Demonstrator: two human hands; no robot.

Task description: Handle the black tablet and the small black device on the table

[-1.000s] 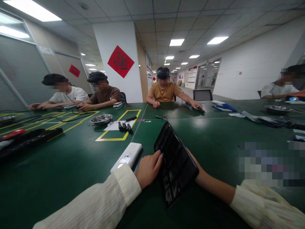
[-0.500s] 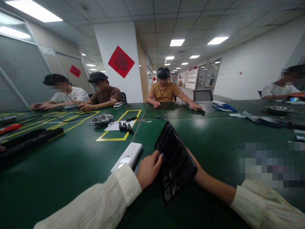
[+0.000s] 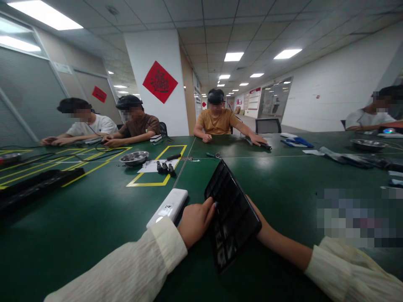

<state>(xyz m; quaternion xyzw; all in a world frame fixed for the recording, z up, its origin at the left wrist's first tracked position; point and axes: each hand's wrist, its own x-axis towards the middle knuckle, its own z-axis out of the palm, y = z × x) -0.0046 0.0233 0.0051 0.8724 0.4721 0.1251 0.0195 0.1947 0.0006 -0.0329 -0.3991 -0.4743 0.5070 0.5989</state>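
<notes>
A dark, glossy tablet (image 3: 234, 216) is tilted up on edge in front of me, with ceiling reflections on its screen. My left hand (image 3: 195, 220) is closed at its left edge, with the fingertips against the tablet. Behind the tablet's right side, my right hand (image 3: 255, 212) supports it; its fingers are mostly hidden. To the left of my left hand lies a white power-bank-like block (image 3: 168, 206) with a small label.
The green table (image 3: 119, 218) carries a metal bowl (image 3: 134, 158), several black cylindrical parts (image 3: 166, 168) by white paper, and pliers (image 3: 213, 155). A long black tray (image 3: 40, 186) lies left. Cloths or gloves (image 3: 341, 157) lie right. Several people sit around the table.
My left hand has shifted slightly against the tablet's edge, its fingers drawn closer together. The red-handled object and a co-worker's hand at the far left have moved mostly out of view.
</notes>
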